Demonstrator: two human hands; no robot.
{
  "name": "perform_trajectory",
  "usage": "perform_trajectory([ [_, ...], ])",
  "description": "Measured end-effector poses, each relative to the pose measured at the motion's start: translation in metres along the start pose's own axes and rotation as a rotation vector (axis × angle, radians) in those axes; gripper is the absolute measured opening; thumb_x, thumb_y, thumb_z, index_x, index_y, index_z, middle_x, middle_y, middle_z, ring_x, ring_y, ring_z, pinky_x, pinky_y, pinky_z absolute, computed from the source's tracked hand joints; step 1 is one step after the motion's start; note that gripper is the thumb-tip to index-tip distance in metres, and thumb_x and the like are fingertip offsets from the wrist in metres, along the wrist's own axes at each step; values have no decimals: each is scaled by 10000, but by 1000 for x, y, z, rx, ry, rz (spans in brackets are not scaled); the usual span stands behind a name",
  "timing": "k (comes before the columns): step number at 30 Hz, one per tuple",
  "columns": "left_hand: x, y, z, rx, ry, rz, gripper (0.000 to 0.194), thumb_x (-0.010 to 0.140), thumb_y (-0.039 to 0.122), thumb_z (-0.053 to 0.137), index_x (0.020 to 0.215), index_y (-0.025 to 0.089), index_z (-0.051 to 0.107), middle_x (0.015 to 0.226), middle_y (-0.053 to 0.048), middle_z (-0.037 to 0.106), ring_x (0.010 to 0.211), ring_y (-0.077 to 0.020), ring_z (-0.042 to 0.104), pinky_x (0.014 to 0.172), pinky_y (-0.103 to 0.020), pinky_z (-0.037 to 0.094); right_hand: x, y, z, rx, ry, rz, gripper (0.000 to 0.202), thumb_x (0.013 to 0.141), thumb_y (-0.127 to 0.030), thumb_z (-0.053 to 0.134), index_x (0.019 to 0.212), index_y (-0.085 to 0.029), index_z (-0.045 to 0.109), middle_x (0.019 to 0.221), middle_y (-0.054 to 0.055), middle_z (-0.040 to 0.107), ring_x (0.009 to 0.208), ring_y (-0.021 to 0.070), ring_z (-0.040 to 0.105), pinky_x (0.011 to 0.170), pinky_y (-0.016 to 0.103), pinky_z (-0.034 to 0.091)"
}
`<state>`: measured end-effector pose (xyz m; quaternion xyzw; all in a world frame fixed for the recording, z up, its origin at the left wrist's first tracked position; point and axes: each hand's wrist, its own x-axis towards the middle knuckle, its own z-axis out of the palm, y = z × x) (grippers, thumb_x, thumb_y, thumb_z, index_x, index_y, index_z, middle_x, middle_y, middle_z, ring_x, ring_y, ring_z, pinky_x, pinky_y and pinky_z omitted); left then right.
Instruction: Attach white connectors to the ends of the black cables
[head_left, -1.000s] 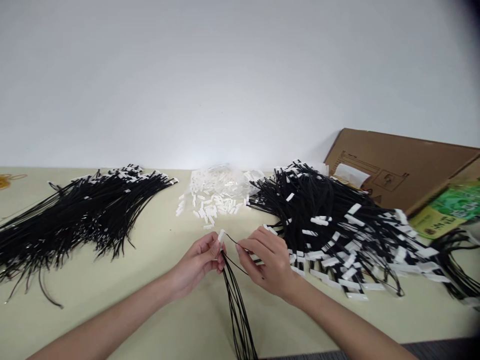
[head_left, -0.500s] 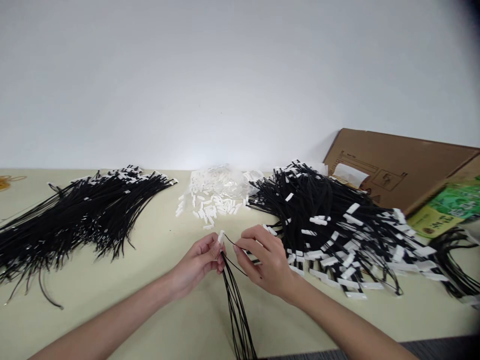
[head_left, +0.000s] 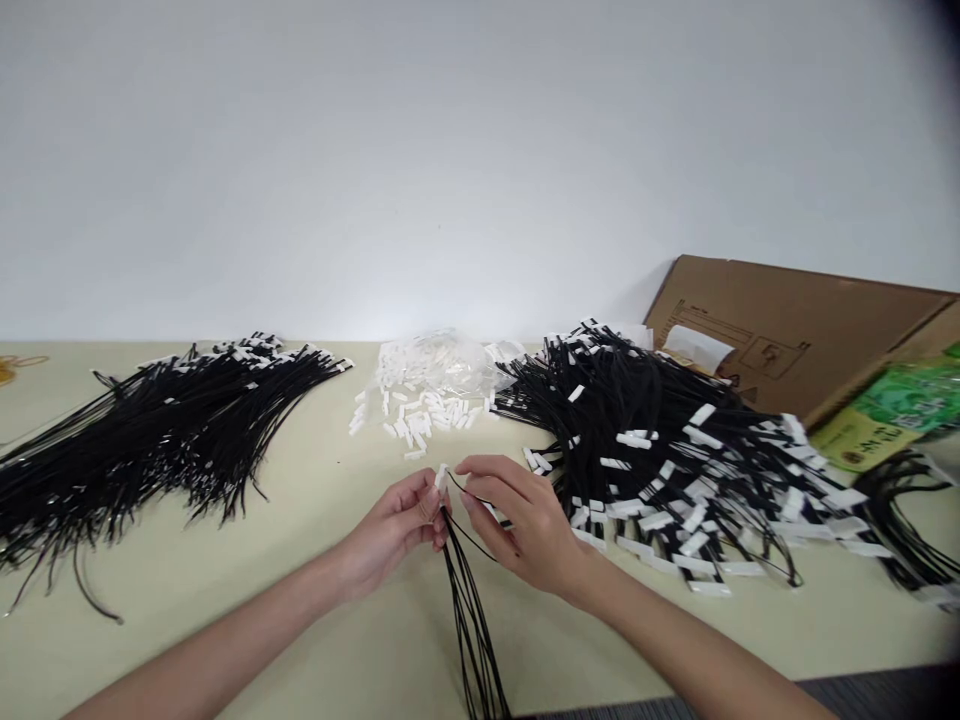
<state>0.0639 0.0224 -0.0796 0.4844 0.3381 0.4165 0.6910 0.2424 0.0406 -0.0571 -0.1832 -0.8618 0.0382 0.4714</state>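
Note:
My left hand (head_left: 401,520) pinches a small white connector (head_left: 442,478) at the middle of the view. Below it, a bundle of thin black cables (head_left: 471,625) hangs down past the table's front edge. Just right of the connector is my right hand (head_left: 525,520), its thumb and fingers closed on one thin black wire (head_left: 454,482) that curves up to the connector's top. Another part of a wire runs from under the connector toward my right palm. Behind my hands, loose white connectors (head_left: 420,420) lie in front of a clear plastic bag (head_left: 450,360) holding more.
At the left lies a big pile of black cables (head_left: 172,420) with small white ends. A second pile (head_left: 637,420) with white connectors covers the right side. Beyond it are a brown cardboard box (head_left: 787,320), a green and yellow package (head_left: 885,410) and more black cables (head_left: 907,520).
My right hand has moved slightly left and its fingers are nearer the connector. My left hand keeps its hold on the connector.

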Motion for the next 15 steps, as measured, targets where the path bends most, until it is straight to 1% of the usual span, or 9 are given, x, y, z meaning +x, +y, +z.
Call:
perform_trajectory([
  [3,0,1,1,11,7,-1,211,837,318,458,809,111,425,671,-4,428,598,-58,463,586,-205,379,0,0,0,30,-20,-7,144,765,-58,474,881,-141,451,1007,66,538,911,110,508,762,232,436],
  [6,1,0,0,13,2,-2,203,838,311,457,810,112,426,671,-3,426,597,-57,463,587,-203,379,-1,1,1,36,-14,-8,141,762,-55,477,870,-140,446,1005,60,543,909,98,512,764,222,437],
  [10,1,-1,-1,6,2,1,194,831,305,468,823,114,434,707,-9,433,607,-59,465,594,-208,382,-1,1,1,34,-23,-10,148,765,-60,476,885,-140,445,1032,61,539,936,99,509,777,224,438],
  [15,1,-2,-1,1,7,-1,188,834,306,462,830,119,441,701,-10,437,603,-59,456,589,-204,374,0,1,1,38,-33,-12,126,774,-70,466,877,-141,447,1071,66,532,942,102,510,785,231,441],
])
